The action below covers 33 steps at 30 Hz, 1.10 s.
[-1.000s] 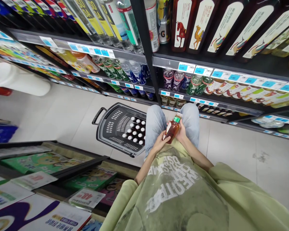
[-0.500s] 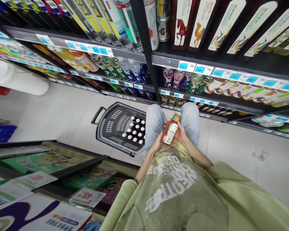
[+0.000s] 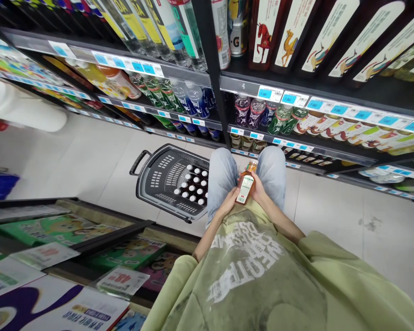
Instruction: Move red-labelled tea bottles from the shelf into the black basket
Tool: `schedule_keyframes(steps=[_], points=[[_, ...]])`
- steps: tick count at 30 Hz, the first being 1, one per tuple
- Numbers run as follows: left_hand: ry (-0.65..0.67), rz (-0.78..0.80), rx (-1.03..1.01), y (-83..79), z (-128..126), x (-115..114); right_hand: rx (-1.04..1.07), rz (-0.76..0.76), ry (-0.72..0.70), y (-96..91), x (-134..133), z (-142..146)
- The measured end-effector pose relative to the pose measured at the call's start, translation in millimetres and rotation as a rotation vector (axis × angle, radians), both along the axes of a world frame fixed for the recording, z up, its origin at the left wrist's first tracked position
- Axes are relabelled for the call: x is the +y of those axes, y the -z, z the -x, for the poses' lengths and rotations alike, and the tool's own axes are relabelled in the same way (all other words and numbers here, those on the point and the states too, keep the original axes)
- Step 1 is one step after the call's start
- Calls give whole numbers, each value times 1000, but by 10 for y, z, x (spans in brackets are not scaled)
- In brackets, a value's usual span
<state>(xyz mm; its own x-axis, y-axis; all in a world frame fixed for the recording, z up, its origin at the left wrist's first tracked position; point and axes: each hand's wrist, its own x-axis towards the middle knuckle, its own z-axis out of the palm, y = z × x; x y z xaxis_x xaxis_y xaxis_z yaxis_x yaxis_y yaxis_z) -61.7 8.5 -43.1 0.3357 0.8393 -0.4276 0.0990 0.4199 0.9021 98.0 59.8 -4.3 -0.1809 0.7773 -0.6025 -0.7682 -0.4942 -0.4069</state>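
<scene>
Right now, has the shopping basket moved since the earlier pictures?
No: judged by the shelf edge, the basket keeps its place; the view shifted slightly.

We get bright, fairly even whitish light on the pale floor [image 3: 331, 225], with soft shading near the basket [image 3: 160, 184]. The recesses of the shelves [image 3: 298, 81] fall dark. Wide-angle stretching makes the tall bottles [image 3: 331, 34] at far right lean, blur smears the white container [image 3: 27, 110] at left, and we cannot read the held bottle's [image 3: 245, 187] small print.

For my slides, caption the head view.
Left hand and right hand hold amber bottle near basket of white-capped bottles.
</scene>
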Motion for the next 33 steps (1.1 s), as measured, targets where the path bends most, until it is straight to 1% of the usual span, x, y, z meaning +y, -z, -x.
schedule_keyframes(steps=[3, 8, 13, 16, 25, 28, 33], points=[[-31, 47, -50, -20, -9, 10, -2, 6, 4, 2, 0, 0], [-48, 66, -44, -72, -32, 31, -3, 13, 2, 11, 1, -4], [-48, 42, -34, -105, -31, 31, -5, 3, 6, 24, 0, 0], [-47, 42, -52, -85, -29, 28, -11, 0, 4, 31, -1, 2], [-59, 66, -96, 38, -25, 14, -9, 4, 6, 51, 8, 0], [-59, 72, -84, 42, -24, 12, -6, 2, 8, 57, 5, 1], [-60, 67, -88, 6, -25, 14, -10, -4, 8, 42, 1, 1]])
